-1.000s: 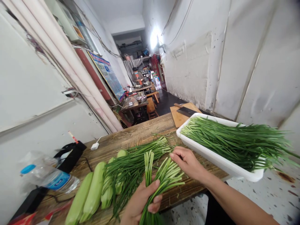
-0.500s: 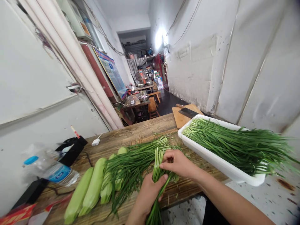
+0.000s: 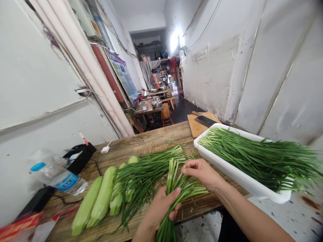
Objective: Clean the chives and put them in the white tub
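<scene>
At the near edge of the brown wooden worktop (image 3: 161, 134), the left hand (image 3: 158, 210) had its grip closed around the lower stalks of a thin bunch of long green chives (image 3: 174, 178), which rose over the boards. The right hand (image 3: 202, 172) pinched the bunch's upper stalks with its fingertips. To the left lay a loose heap of chives (image 3: 143, 171) against pale green squashes (image 3: 101, 198). Farther right, a white rectangular plastic tray (image 3: 227, 169) held more chives.
</scene>
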### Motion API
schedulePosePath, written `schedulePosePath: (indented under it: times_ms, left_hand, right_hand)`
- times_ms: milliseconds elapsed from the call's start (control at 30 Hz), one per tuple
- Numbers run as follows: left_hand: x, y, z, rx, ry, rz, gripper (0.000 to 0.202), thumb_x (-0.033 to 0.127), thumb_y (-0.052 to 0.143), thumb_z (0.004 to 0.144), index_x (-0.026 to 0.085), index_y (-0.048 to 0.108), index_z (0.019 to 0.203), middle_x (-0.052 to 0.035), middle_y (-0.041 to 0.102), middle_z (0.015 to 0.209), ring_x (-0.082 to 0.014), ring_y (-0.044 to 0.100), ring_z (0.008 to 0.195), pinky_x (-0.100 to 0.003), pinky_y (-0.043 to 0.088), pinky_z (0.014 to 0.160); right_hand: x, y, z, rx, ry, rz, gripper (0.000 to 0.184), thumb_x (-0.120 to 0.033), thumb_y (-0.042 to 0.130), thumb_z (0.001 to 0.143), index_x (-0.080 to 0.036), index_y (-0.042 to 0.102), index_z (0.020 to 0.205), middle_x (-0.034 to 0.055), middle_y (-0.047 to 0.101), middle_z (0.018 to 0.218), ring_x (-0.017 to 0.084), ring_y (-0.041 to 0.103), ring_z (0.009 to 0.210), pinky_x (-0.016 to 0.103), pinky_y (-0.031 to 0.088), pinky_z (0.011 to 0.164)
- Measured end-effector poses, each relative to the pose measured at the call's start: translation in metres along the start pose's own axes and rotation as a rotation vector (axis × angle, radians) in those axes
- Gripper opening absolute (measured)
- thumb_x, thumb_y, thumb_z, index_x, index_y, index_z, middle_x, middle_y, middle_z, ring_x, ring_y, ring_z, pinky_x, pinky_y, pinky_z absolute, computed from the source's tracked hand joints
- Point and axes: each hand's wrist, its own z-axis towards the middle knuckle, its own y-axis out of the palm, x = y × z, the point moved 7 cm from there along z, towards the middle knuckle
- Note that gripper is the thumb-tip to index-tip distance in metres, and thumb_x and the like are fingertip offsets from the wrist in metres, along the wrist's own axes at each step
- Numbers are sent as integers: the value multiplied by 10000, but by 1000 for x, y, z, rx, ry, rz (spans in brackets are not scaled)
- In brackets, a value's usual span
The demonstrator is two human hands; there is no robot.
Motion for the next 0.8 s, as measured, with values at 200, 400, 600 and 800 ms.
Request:
schedulePosePath:
  times_ms: [200,400,600,800]
  left_hand:
    - [0,-3,4,31,46,77,459,588,649,709,182,452,791,75,487,481,-21,313,308,-151,237,314]
    - [-1,-2,7,35,72,118,464,594,649,707,170,469,761,69,485,473,-23,332,311,-151,229,318]
    - [2,-2,3,100,73,10,600,671,525,757,133,514,1022,63,500,451,-40,330,294,-157,209,317]
    - [10,4,2,110,73,47,494,654,540,758,163,514,804,67,467,417,-30,288,285,-151,189,298]
  right_hand:
    - [-34,-21,1,198,-264,-308,227,-376,602,788,-159,665,765,34,605,773,167,531,769,291,400,742]
    - [-14,16,5,-169,-77,-221,285,-404,687,718,-133,614,668,-35,510,583,102,442,569,232,354,569]
    - [-3,6,0,-159,-38,-156,264,-385,693,715,-125,652,722,-28,548,602,95,448,564,222,353,565]
    - [-10,-11,0,11,-69,-240,204,-332,709,681,-131,673,677,0,593,615,125,495,612,243,391,595]
